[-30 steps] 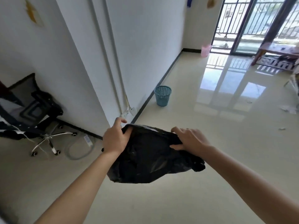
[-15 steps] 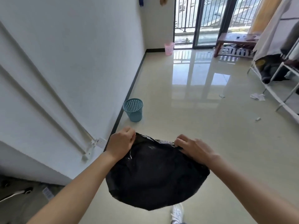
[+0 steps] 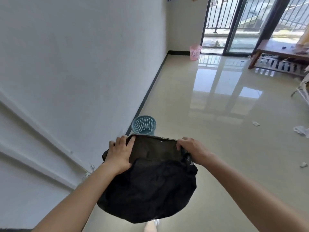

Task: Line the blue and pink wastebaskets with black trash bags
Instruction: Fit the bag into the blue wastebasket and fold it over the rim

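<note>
A black trash bag (image 3: 148, 186) hangs puffed out in front of me, its mouth stretched open between both hands. My left hand (image 3: 119, 154) grips the left side of the rim and my right hand (image 3: 192, 149) grips the right side. Just beyond the bag, the blue wastebasket (image 3: 144, 125) stands on the floor against the wall's dark baseboard, with no liner visible in it. The pink wastebasket (image 3: 195, 52) stands far off in the corner by the balcony door.
A white wall (image 3: 75, 72) runs along my left. A wooden bench (image 3: 277, 55) stands by the glass door at the far right. Scraps of paper (image 3: 301, 131) lie on the glossy tile floor at right. My shoe (image 3: 151, 226) shows below the bag.
I have walked closer to the blue wastebasket, which now sits right behind the bag. The hands have pulled the bag's mouth wider and tauter.
</note>
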Demonstrator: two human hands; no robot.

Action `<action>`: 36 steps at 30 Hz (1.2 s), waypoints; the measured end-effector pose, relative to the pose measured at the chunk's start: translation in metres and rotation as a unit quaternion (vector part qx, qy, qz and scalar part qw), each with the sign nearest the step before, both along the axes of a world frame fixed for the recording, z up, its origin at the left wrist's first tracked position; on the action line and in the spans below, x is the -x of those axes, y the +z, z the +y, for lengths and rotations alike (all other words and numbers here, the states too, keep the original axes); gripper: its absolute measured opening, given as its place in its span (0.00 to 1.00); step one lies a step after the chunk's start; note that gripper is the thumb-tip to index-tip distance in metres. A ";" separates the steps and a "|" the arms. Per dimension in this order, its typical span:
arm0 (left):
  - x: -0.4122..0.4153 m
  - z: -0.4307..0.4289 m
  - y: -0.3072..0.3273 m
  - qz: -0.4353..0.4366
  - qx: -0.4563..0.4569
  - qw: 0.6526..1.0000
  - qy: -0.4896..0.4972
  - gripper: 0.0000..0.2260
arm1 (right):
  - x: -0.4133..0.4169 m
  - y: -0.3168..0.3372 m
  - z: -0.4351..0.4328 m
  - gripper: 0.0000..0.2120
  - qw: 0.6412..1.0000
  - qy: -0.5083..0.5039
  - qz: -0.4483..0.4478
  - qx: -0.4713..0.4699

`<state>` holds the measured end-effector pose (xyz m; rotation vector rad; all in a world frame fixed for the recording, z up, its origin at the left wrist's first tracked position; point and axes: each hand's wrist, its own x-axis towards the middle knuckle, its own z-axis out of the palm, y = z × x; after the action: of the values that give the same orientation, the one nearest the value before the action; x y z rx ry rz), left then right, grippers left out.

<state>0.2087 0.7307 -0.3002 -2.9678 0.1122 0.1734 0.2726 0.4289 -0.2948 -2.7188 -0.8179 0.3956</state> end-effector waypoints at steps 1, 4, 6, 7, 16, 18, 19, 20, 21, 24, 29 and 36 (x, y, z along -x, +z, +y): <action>-0.028 0.013 -0.008 0.005 -0.012 1.000 0.009 0.47 | -0.032 -0.004 0.011 0.18 1.000 -0.001 -0.008 0.022; -0.104 0.044 -0.025 0.022 -0.028 0.998 0.044 0.51 | -0.121 -0.014 0.042 0.14 0.995 -0.034 -0.026 0.095; -0.160 0.064 -0.026 0.033 -0.022 0.998 0.055 0.50 | -0.180 -0.008 0.067 0.13 0.992 -0.063 -0.033 0.109; -0.187 0.072 -0.025 0.027 -0.005 0.998 0.056 0.48 | -0.209 -0.003 0.079 0.11 0.990 -0.077 -0.037 0.110; -0.400 0.089 -0.011 -0.172 0.181 0.962 0.111 0.21 | -0.434 0.010 0.141 0.14 0.960 -0.247 -0.004 -0.128; -0.435 0.088 -0.023 -0.233 0.274 0.918 0.170 0.21 | -0.478 -0.010 0.148 0.12 0.970 -0.153 -0.148 -0.116; -0.446 0.089 -0.031 -0.257 0.305 0.895 0.201 0.23 | -0.494 -0.022 0.148 0.16 0.968 -0.080 -0.204 -0.123; -0.457 0.090 -0.042 -0.263 0.320 0.880 0.234 0.25 | -0.514 -0.037 0.146 0.21 0.964 0.001 -0.236 -0.119; -0.466 0.090 -0.053 -0.247 0.321 0.874 0.267 0.28 | -0.535 -0.053 0.142 0.26 0.964 0.074 -0.238 -0.092; -0.479 0.084 -0.087 -0.090 0.269 0.892 0.353 0.33 | -0.597 -0.100 0.132 0.42 0.976 0.163 -0.102 0.104; -0.501 0.058 -0.120 0.097 0.201 0.852 0.474 0.41 | -0.680 -0.129 0.149 0.23 0.980 0.177 0.020 0.093; -0.555 0.047 -0.135 -0.024 0.312 0.795 0.519 0.40 | -0.726 -0.135 0.196 0.07 0.971 -0.030 0.167 -0.171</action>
<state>0.7633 0.7773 -0.4351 -3.2173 -1.8048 0.2085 0.9988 0.6254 -0.4303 -2.2689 -0.6407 0.6147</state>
